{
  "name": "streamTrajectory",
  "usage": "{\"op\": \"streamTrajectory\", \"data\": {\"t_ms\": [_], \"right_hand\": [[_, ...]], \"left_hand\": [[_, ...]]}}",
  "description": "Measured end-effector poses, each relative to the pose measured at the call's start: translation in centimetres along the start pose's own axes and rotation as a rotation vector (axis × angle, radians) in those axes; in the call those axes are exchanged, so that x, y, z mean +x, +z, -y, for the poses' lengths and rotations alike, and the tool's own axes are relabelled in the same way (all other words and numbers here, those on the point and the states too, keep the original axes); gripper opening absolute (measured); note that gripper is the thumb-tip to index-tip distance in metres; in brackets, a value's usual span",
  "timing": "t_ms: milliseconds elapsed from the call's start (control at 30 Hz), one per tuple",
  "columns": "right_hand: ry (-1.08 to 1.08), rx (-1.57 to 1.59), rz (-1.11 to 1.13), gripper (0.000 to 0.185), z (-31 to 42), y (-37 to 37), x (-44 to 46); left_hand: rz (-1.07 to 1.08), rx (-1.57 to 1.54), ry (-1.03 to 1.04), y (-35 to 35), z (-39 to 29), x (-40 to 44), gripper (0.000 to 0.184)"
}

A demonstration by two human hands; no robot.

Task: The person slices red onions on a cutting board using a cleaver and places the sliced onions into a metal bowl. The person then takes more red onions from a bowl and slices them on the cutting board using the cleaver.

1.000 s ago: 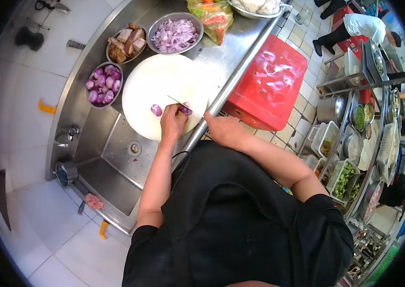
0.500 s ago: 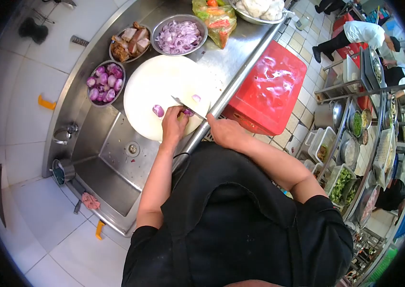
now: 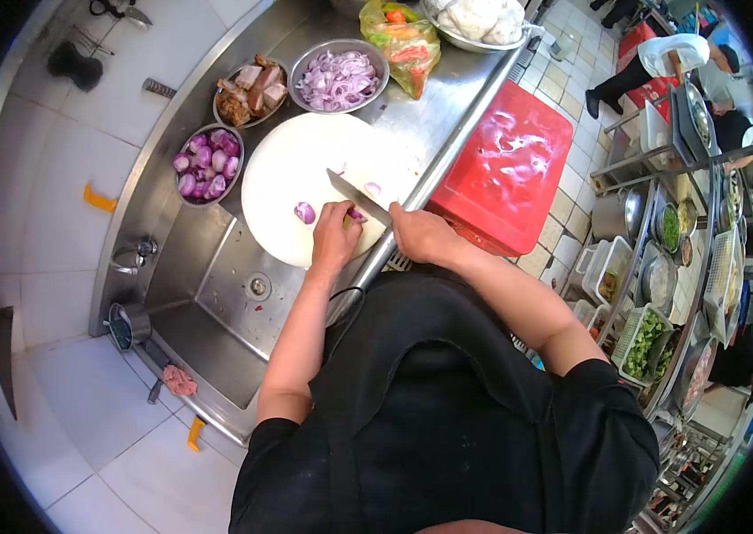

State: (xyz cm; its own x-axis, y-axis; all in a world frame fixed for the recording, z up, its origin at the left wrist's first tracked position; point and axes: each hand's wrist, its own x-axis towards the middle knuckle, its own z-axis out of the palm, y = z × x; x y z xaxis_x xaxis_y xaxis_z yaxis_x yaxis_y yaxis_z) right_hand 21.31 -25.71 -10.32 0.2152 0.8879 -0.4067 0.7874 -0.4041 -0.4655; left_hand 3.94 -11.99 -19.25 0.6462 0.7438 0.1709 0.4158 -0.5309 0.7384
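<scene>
Right grip (image 3: 421, 236) round knife (image 3: 359, 196); left grip (image 3: 337, 235) on purple onion (image 3: 357, 215).

Tap (image 3: 138, 253) on the left, with pink cloth (image 3: 180, 381) nearer. Red tub (image 3: 506, 169) on the right; near right, basket of greens (image 3: 646, 345); far right, person in white (image 3: 663, 56).

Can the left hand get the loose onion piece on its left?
Probably yes: the loose onion piece lies on the cutting board beside the left hand, nothing visible between. That hand seems to hold another piece by the knife, so it may need to release first.
</scene>
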Motion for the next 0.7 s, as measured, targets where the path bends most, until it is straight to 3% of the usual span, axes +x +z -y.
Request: {"op": "streamTrajectory", "data": {"t_ms": [167,233,333,700], "right_hand": [[0.017,0.039,-0.052,0.028,0.1,-0.6,-1.2],[0.028,0.035,-0.054,0.027,0.1,-0.1,-1.8],[0.004,0.030,-0.026,0.027,0.5,0.2,-2.9],[-0.125,-0.028,-0.097,0.025,0.9,-0.2,-5.3]], "left_hand": [[0.002,0.198,0.009,-0.8,-0.1,1.2,0.027],[0.042,0.118,-0.189,-0.4,0.7,1.4,0.024],[-0.009,-0.032,-0.233,0.3,0.9,0.6,0.023],[0.029,-0.029,-0.041,-0.9,0.6,-0.2,0.014]]}}
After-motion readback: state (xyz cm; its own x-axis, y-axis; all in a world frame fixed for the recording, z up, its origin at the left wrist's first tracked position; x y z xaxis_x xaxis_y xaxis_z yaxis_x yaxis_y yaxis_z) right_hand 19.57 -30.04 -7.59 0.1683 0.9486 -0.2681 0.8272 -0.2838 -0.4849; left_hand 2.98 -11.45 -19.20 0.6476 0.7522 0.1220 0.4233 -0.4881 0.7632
